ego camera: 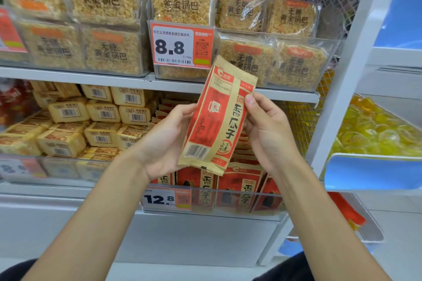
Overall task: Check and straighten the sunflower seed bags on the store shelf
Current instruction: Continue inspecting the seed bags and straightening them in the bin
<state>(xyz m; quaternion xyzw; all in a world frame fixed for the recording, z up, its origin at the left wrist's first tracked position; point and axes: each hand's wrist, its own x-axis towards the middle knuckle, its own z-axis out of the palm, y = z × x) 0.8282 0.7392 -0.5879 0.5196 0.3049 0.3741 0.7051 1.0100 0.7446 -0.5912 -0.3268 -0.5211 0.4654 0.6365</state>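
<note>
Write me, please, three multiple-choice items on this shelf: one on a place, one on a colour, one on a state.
1. Where is the white-and-red 12.8 price tag?
A) on the clear plastic bin front
B) on the upper shelf
C) on the floor

2. What colour is the lower plastic bin at far right?
A) green
B) blue
C) black

3. What are the left hand and right hand doing?
A) hanging empty
B) pushing a bin
C) holding tan-and-red paper sunflower seed bags

Answers:
1 A, the tag sits on that clear front.
2 B, its front is blue.
3 C, fingers of both hands grip the bags' edges.
</note>
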